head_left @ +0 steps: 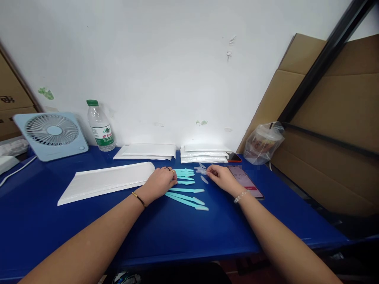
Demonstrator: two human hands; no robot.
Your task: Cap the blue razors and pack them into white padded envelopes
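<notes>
Several turquoise eyebrow razors (187, 191) lie fanned out on the blue table, their blade ends pointing right. My left hand (161, 180) is curled over the handle ends of the upper ones, closed on a razor; the fingertips are partly hidden. To the right of the blades is a small group of clear plastic blade caps (204, 179). My right hand (220, 176) pinches at the edge of this group, with thumb and finger together on a cap. Left of my left hand, a white padded mailer (103, 181) lies flat, its right end close to the hand.
Stacked white mailers (204, 154) and another mailer pile (146, 151) sit along the wall. A phone (245, 181) lies beside my right wrist. A blue fan (53, 134), a water bottle (100, 128) and a bagged drink cup (263, 142) stand at the back. Cardboard (331, 157) borders the right side.
</notes>
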